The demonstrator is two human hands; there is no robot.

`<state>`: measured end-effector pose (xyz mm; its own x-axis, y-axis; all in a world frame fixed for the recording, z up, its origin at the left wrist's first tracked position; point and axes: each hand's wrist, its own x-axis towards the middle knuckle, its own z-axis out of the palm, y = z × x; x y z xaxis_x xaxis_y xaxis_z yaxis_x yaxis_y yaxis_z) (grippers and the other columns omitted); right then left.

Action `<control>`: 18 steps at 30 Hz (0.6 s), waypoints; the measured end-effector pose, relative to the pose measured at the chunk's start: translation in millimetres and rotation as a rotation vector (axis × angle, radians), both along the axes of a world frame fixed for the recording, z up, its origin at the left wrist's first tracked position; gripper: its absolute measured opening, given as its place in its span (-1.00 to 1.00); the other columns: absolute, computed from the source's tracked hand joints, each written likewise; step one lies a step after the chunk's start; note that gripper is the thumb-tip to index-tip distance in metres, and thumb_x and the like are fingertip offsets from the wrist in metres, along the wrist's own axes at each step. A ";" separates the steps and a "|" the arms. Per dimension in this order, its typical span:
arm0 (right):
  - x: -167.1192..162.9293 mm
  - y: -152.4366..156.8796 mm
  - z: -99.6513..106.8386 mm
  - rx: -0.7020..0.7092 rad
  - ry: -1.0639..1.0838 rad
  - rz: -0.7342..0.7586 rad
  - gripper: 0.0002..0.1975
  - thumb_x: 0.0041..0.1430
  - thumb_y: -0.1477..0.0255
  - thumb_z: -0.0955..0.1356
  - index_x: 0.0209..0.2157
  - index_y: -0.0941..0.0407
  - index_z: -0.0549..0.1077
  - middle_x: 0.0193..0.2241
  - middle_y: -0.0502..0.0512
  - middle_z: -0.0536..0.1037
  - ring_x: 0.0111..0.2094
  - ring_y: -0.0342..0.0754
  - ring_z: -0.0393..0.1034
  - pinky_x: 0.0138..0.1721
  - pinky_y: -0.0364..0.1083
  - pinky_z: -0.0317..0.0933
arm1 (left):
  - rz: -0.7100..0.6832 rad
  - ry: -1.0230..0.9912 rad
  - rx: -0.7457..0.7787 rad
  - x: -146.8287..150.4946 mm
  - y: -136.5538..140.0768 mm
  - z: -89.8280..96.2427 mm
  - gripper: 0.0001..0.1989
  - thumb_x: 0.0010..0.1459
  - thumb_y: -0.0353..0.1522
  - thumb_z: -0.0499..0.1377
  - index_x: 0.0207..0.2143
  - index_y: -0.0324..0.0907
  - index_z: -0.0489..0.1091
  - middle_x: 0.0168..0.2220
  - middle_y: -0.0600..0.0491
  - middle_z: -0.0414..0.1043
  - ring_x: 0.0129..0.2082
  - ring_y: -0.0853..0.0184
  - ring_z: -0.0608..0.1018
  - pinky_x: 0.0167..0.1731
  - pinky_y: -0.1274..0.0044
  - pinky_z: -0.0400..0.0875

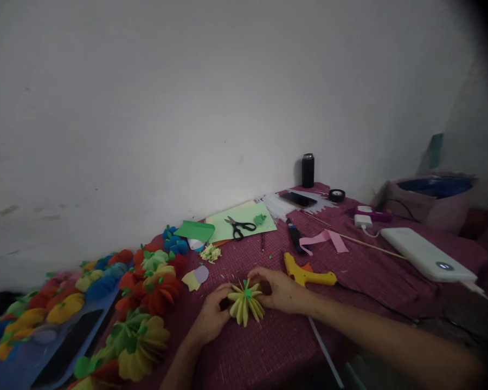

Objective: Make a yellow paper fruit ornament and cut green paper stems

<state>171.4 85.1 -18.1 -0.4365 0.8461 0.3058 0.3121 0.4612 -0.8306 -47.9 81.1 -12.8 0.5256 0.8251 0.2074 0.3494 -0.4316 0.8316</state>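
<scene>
Between my two hands sits a yellow paper pumpkin (247, 311), its ribs fanned out and a small green piece at its top centre. My left hand (212, 317) grips the pumpkin's left side with thumb and fingers. On the opposite side, my right hand (280, 291) has its fingers curled around the ribs. A yellow glue gun (309, 276) lies on the cloth just beyond my right wrist, its dark cord trailing right. Yellow and lilac paper cutouts (196, 277) and a heap of pale yellow scraps (210, 253) lie beyond my left hand.
Many colourful finished pumpkins (146, 287) crowd the left side. Scissors (239, 226) rest on light green sheets (264, 225) near the wall. To the right are a pink strip (325, 239), a wooden stick (370, 246), a white power bank (427, 253) and a black can (308, 170).
</scene>
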 end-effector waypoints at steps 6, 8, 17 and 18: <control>3.8 13.2 -2.0 -0.112 0.054 0.239 -0.37 -0.10 0.55 0.37 0.06 0.14 0.17 -0.26 0.05 0.51 -0.31 -0.10 0.42 -0.30 -0.13 0.28 | -0.018 -0.068 -0.023 4.3 -3.7 3.4 -0.93 0.05 -0.45 0.14 -0.42 -0.20 0.43 -0.25 0.00 0.38 -0.20 0.28 0.42 -0.14 0.50 0.26; 6.4 17.4 4.3 -0.101 -0.018 0.291 -0.34 -0.10 0.53 0.38 0.10 0.16 0.16 -0.30 0.06 0.51 -0.34 -0.11 0.40 -0.32 -0.13 0.27 | -0.018 -0.075 -0.019 5.5 -4.0 3.6 -0.95 0.04 -0.46 0.15 -0.44 -0.20 0.41 -0.28 0.01 0.37 -0.23 0.29 0.42 -0.17 0.51 0.27; 3.4 30.7 27.9 -0.090 -0.201 0.401 -0.41 -0.11 0.53 0.38 0.04 0.15 0.28 -0.34 0.04 0.51 -0.37 -0.11 0.40 -0.37 -0.17 0.27 | 0.020 -0.089 0.024 9.0 -1.8 -1.5 -0.95 0.01 -0.48 0.15 -0.48 -0.21 0.36 -0.26 0.00 0.38 -0.21 0.29 0.41 -0.18 0.51 0.26; 2.6 32.2 27.1 -0.083 -0.206 0.397 -0.47 -0.12 0.53 0.38 -0.02 0.14 0.33 -0.35 0.03 0.52 -0.37 -0.12 0.40 -0.37 -0.17 0.27 | 0.020 -0.087 0.024 9.2 -1.8 -1.7 -0.95 0.01 -0.49 0.14 -0.49 -0.21 0.36 -0.28 0.01 0.38 -0.24 0.30 0.42 -0.21 0.52 0.27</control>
